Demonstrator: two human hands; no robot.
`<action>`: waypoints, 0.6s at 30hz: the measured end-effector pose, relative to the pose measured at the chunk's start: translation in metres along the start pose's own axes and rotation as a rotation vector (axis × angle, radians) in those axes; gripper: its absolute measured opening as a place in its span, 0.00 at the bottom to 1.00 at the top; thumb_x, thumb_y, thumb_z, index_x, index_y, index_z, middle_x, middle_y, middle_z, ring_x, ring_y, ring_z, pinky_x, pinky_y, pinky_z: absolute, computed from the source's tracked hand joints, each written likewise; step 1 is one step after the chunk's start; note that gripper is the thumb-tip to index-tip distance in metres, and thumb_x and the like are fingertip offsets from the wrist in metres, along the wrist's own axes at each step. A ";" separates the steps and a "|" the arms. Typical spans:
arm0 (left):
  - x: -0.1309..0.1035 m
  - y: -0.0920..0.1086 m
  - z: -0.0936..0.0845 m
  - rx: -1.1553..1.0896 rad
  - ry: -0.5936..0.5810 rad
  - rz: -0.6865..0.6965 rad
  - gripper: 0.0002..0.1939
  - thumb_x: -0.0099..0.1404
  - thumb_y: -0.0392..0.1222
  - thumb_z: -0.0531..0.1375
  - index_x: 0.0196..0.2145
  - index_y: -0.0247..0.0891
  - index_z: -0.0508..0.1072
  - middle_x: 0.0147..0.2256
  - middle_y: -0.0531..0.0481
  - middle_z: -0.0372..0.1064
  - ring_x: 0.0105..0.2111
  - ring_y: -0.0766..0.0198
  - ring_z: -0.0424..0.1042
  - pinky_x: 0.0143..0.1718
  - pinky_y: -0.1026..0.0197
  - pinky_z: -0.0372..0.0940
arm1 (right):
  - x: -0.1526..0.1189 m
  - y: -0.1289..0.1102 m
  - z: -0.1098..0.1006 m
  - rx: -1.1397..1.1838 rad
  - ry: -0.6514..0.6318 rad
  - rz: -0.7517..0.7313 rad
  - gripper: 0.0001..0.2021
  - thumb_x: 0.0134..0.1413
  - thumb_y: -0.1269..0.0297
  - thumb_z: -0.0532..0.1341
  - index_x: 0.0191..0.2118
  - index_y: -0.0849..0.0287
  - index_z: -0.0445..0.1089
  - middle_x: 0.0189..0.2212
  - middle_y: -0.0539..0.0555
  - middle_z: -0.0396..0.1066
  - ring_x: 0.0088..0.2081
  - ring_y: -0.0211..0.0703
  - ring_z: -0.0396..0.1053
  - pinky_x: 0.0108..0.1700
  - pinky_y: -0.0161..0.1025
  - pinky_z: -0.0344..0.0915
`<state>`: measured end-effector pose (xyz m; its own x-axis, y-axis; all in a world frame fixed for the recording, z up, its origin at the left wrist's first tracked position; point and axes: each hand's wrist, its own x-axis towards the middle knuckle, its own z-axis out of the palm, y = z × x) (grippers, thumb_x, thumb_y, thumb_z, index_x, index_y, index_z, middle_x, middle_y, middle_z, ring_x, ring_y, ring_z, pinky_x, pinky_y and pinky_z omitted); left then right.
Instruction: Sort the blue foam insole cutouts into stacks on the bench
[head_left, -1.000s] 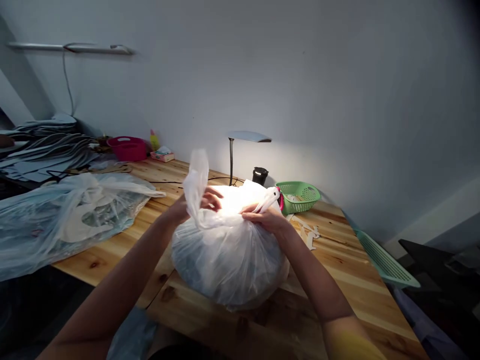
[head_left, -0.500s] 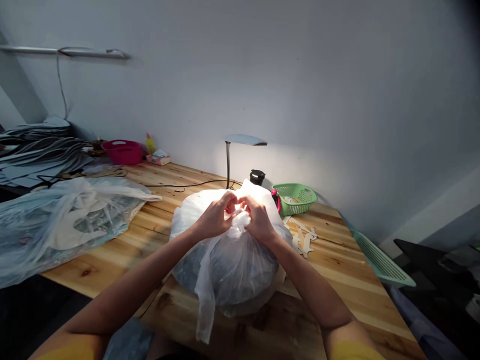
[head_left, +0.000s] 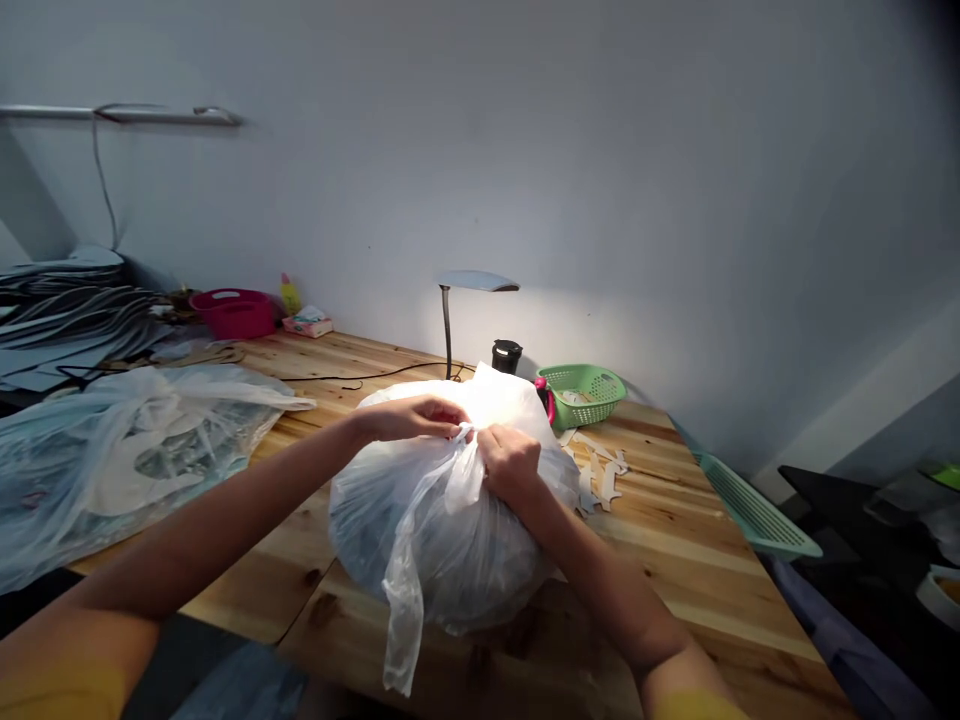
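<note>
A full, translucent white plastic bag point(head_left: 450, 560) rests on the wooden table, its neck gathered into a twisted knot near the top. My left hand point(head_left: 431, 415) pinches the plastic at the left of the knot. Against its right side, my right hand point(head_left: 510, 455) has its fingers closed on the bag's plastic. One long loose strip of the bag hangs down the front, over the near side. Bright lamp light washes out the top of the bag behind my hands.
Behind the bag stand a desk lamp point(head_left: 480, 281), a black-lidded container point(head_left: 507, 354) and a green basket point(head_left: 581, 405). Paper scraps point(head_left: 600, 480) lie right. Another plastic bag point(head_left: 135, 440), a pink basket point(head_left: 236, 315) and a tissue box point(head_left: 307, 322) are left.
My left hand has turned flatter and moved a little left, and my right hand has closed into a tighter grip. The knot looks narrower, and the view has shifted slightly.
</note>
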<state>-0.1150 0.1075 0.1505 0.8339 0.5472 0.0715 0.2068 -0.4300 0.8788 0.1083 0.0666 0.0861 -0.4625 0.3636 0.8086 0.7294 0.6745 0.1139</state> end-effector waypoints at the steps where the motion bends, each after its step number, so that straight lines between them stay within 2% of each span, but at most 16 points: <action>1: 0.000 0.003 0.000 0.069 0.004 0.029 0.15 0.70 0.51 0.60 0.44 0.36 0.78 0.37 0.46 0.75 0.35 0.63 0.71 0.36 0.65 0.65 | 0.000 0.000 -0.001 0.015 -0.036 -0.016 0.13 0.65 0.65 0.55 0.28 0.58 0.69 0.24 0.55 0.69 0.27 0.42 0.60 0.32 0.41 0.48; 4: 0.000 0.013 0.008 0.391 0.078 0.136 0.12 0.73 0.46 0.57 0.41 0.35 0.76 0.36 0.46 0.74 0.34 0.64 0.69 0.33 0.66 0.63 | 0.002 0.001 -0.006 0.066 -0.105 -0.041 0.10 0.63 0.68 0.55 0.31 0.59 0.71 0.26 0.55 0.70 0.29 0.42 0.63 0.33 0.40 0.50; 7: -0.002 0.022 0.020 0.802 0.167 0.233 0.12 0.74 0.39 0.52 0.38 0.35 0.73 0.36 0.46 0.71 0.32 0.64 0.66 0.33 0.64 0.61 | 0.004 0.003 -0.011 0.079 -0.132 -0.056 0.11 0.65 0.69 0.55 0.33 0.60 0.71 0.28 0.55 0.71 0.29 0.42 0.64 0.33 0.39 0.51; 9: -0.002 0.024 0.023 1.096 0.187 0.297 0.11 0.74 0.36 0.51 0.36 0.36 0.72 0.35 0.45 0.69 0.32 0.63 0.65 0.33 0.61 0.60 | 0.007 0.003 -0.016 0.083 -0.169 -0.069 0.13 0.67 0.67 0.54 0.32 0.61 0.71 0.27 0.55 0.71 0.28 0.42 0.65 0.32 0.40 0.50; 11: 0.000 0.023 0.019 1.308 0.169 0.371 0.10 0.72 0.34 0.53 0.35 0.37 0.72 0.35 0.45 0.68 0.33 0.61 0.64 0.32 0.59 0.59 | 0.008 0.002 -0.020 0.100 -0.214 -0.090 0.15 0.69 0.67 0.52 0.32 0.61 0.71 0.26 0.56 0.71 0.27 0.41 0.64 0.30 0.40 0.48; 14: 0.004 0.018 0.002 1.405 0.067 0.499 0.09 0.71 0.33 0.55 0.34 0.39 0.73 0.33 0.47 0.67 0.33 0.60 0.65 0.34 0.58 0.60 | 0.007 0.002 -0.022 0.130 -0.263 -0.124 0.14 0.69 0.68 0.52 0.35 0.63 0.72 0.25 0.56 0.71 0.25 0.42 0.63 0.29 0.41 0.46; 16: 0.007 0.014 -0.009 1.397 0.006 0.582 0.09 0.71 0.31 0.56 0.33 0.40 0.73 0.33 0.47 0.68 0.33 0.60 0.65 0.36 0.58 0.60 | 0.002 0.003 -0.022 0.149 -0.282 -0.139 0.11 0.64 0.70 0.54 0.33 0.63 0.72 0.24 0.55 0.70 0.24 0.42 0.62 0.28 0.41 0.44; 18: 0.011 0.009 -0.016 1.396 0.000 0.643 0.11 0.71 0.31 0.56 0.32 0.40 0.73 0.33 0.48 0.68 0.33 0.60 0.65 0.36 0.57 0.59 | -0.004 0.004 -0.022 0.212 -0.298 -0.131 0.07 0.58 0.72 0.56 0.30 0.61 0.70 0.23 0.55 0.68 0.23 0.41 0.59 0.27 0.41 0.41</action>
<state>-0.1126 0.1213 0.1669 0.9672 0.0111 0.2538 0.1227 -0.8951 -0.4286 0.1243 0.0539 0.0954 -0.6939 0.4149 0.5885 0.5483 0.8343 0.0583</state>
